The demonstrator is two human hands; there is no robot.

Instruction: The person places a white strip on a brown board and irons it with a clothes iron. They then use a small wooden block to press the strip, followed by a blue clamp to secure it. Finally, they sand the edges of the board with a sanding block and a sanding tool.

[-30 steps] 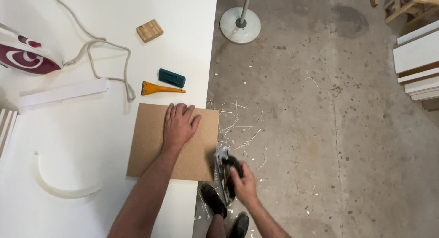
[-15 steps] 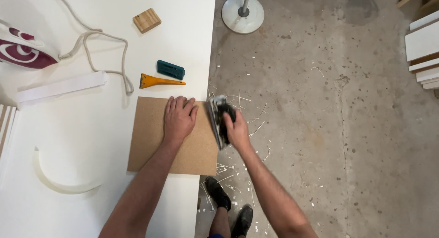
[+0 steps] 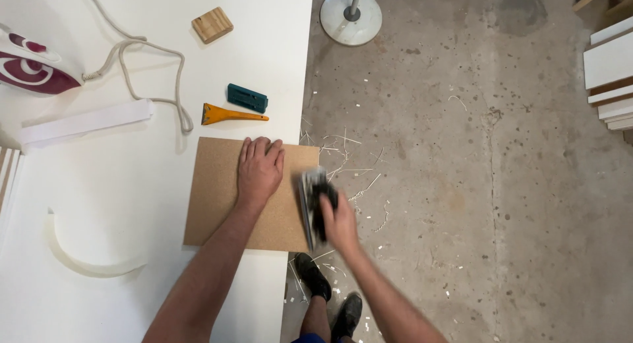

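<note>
board (image 3: 221,198) lying on table (image 3: 132,264), edge overhanging | left hand (image 3: 259,171) pressing flat, open | right hand (image 3: 339,221) clenching trimmer (image 3: 313,204) at edge | risk: board slipping, trimmer gouging edge or nearing left fingers

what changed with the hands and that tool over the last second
The right hand, gripping the dark hand tool, slid it along the right edge of the brown board: from the near corner a second ago up to the far end, then back to about the middle now. The left hand stayed flat on the board. The board, orange scraper, teal block and iron kept their places.
</note>
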